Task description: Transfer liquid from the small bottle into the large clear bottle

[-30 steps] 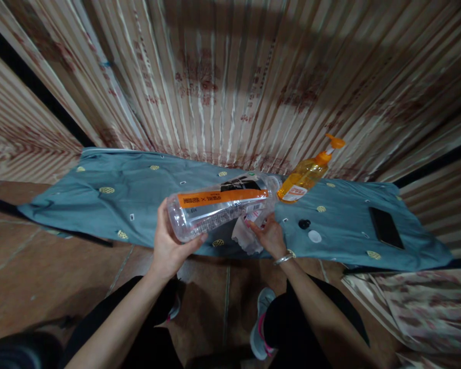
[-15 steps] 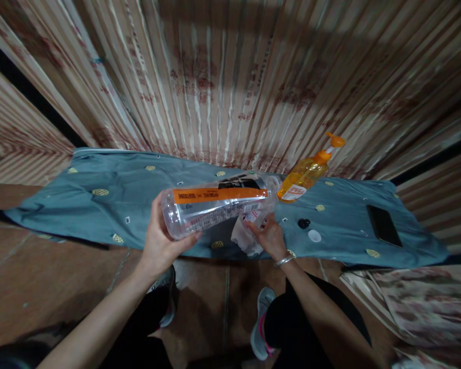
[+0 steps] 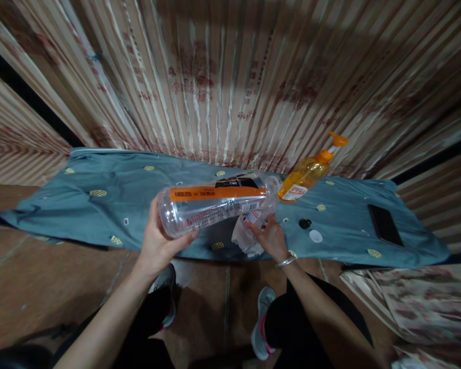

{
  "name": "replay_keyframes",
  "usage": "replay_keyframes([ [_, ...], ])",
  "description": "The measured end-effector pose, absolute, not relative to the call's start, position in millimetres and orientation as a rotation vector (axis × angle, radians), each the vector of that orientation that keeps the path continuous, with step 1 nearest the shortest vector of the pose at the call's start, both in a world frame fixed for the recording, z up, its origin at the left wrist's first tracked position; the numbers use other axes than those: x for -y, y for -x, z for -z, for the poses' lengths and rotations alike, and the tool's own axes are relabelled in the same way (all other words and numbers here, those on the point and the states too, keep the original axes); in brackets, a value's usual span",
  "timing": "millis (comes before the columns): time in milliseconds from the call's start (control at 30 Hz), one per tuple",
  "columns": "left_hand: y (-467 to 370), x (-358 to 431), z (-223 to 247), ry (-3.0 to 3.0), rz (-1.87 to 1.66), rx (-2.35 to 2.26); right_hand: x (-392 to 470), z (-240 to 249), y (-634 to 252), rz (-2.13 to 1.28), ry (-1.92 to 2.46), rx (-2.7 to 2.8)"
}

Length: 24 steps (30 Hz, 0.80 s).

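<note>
While the left hand [image 3: 157,243] has its grip curled around the base end, the large clear bottle [image 3: 215,202] is held over the cloth-covered counter [image 3: 134,197], its long axis nearly crosswise, base left and neck pointing right and slightly away, toward the orange pump bottle [image 3: 303,177]. Near the neck end, the right hand [image 3: 272,237] pinches a crumpled white sheet [image 3: 246,237]; whether its fingers also touch the bottle cannot be told.
</note>
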<state>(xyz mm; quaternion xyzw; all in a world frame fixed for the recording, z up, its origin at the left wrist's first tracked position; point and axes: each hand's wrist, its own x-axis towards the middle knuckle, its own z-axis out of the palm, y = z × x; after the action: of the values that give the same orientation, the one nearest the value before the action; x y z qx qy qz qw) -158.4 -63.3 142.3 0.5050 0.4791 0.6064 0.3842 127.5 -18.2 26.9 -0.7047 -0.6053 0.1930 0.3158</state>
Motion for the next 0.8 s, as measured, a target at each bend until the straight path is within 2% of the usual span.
replay_keyframes([
  [800,159.0,61.7,-144.6,-1.337,-1.596,-1.264,18.1,-26.4,-128.7,-0.507,1.867,1.596],
])
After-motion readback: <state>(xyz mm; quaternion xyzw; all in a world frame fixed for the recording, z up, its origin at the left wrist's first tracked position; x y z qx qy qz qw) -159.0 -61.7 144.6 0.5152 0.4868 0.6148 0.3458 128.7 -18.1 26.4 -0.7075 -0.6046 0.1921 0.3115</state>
